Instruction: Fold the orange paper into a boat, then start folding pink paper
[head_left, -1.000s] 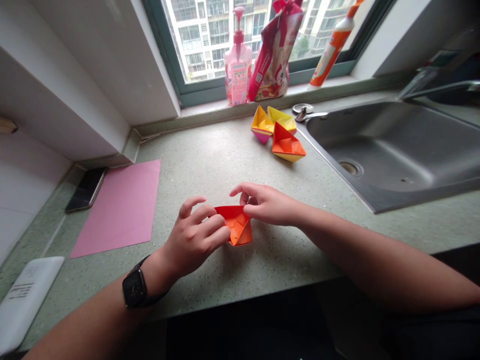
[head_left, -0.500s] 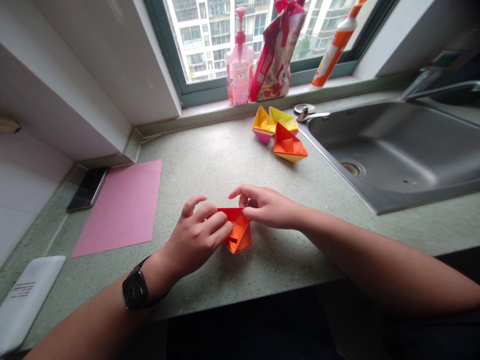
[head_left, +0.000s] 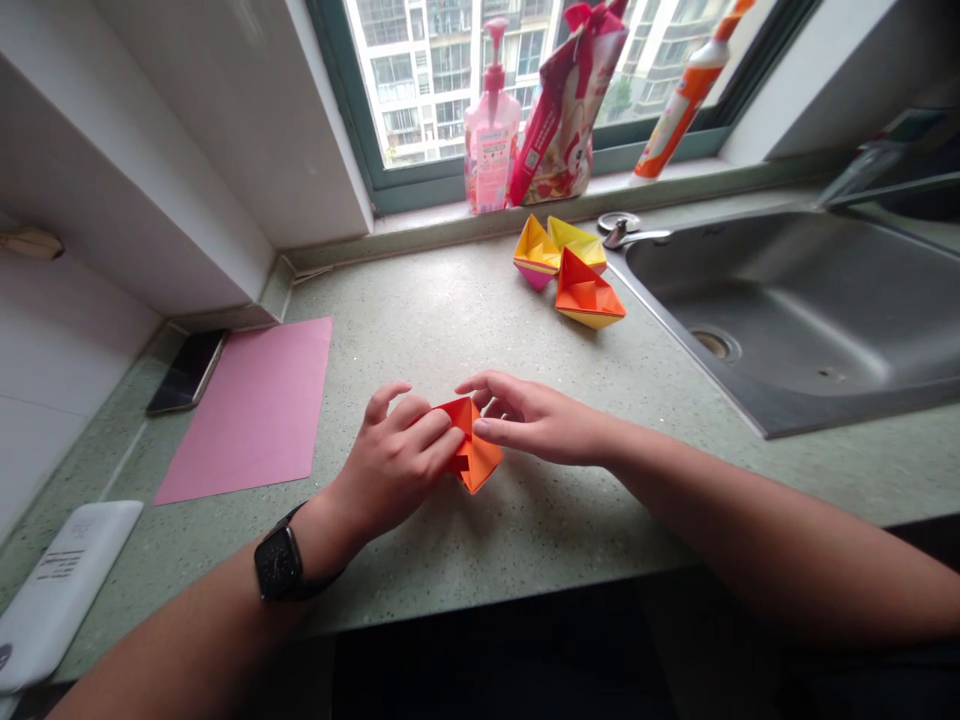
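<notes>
A small folded orange paper piece (head_left: 474,458) rests on the speckled green counter (head_left: 525,530) between my two hands. My left hand (head_left: 397,465), with a black watch on its wrist, pinches the left side of the paper with curled fingers. My right hand (head_left: 540,425) grips the right upper edge, thumb and fingers pressed together on it. The paper's peak points up between my fingertips.
Three finished paper boats (head_left: 574,270) sit by the steel sink (head_left: 795,310). A pink sheet (head_left: 255,405) and a phone (head_left: 186,372) lie at left, a white device (head_left: 60,590) at the near left corner. A pink pump bottle (head_left: 491,140), a red pouch (head_left: 566,110) and an orange bottle (head_left: 679,105) stand on the sill.
Both hands have pressed the orange paper narrower, from an open box-like shape to a pointed one. The view has shifted slightly.
</notes>
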